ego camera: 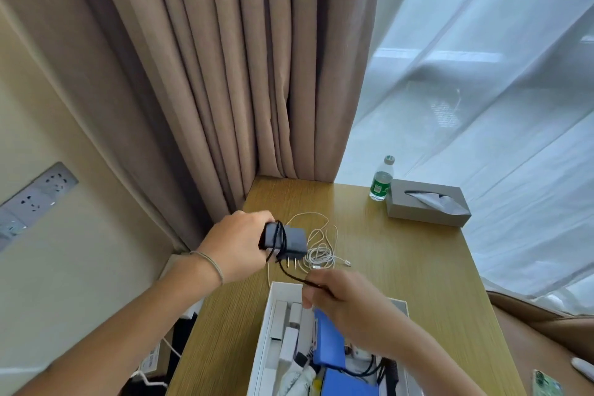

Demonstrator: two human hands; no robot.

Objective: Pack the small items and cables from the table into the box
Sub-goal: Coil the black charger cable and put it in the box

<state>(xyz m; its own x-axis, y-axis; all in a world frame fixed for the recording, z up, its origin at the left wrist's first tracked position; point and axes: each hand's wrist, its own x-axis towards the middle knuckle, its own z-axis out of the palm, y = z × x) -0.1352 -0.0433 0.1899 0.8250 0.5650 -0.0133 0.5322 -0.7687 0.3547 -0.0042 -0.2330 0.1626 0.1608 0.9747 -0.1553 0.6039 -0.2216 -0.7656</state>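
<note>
While the left hand [238,244] grips the grey charger [291,243] above the table [401,267], the right hand [340,296] pinches its black cord [291,275]. She should wind the cord tight, then drop it in the box [273,305], which looks crowded. The white cable [321,254] waits just behind.

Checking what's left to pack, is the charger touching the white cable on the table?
Apart. The head view shows the left hand holding the charger lifted above the white cable.
</note>
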